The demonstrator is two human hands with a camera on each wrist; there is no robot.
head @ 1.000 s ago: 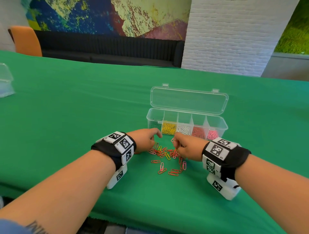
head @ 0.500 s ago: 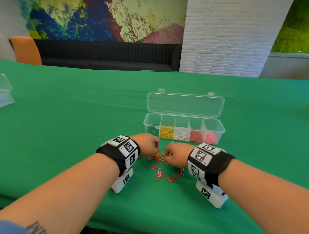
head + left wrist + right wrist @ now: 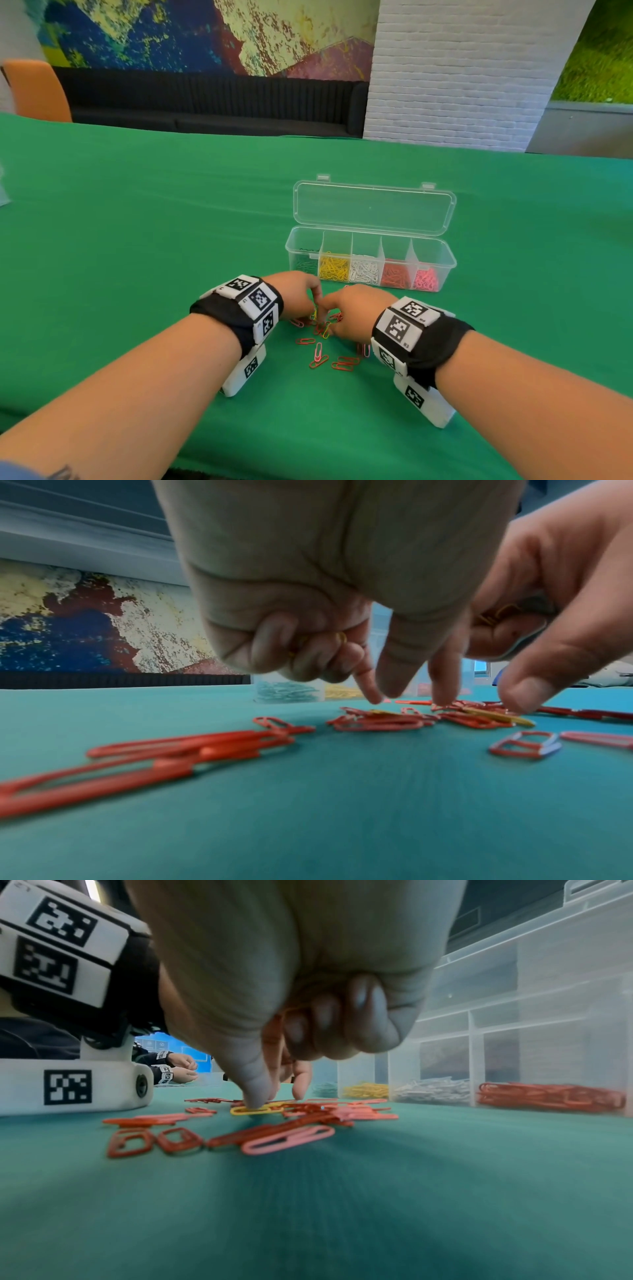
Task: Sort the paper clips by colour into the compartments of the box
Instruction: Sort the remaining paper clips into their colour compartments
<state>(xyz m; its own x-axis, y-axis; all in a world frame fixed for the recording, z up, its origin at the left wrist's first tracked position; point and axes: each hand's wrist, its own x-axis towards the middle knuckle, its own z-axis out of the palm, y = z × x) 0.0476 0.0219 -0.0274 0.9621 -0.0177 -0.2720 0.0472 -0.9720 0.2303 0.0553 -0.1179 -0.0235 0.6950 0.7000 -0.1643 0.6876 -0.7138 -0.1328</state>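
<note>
Both forearms stretched forward, wrists low; left hand [image 3: 298, 294] and right hand [image 3: 350, 311] close together, outer fingers [image 3: 329, 1031] curled, fingertips pointing down.

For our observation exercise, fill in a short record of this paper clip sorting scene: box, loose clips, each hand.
Box: clear plastic compartment box, lid open, holding green, yellow, white, red and pink clips in separate compartments.
Loose clips: mostly red paper clips on the green tablecloth.
Left hand: curled fingers hold yellow clips.
Right hand: thumb presses a yellow paper clip.
</note>
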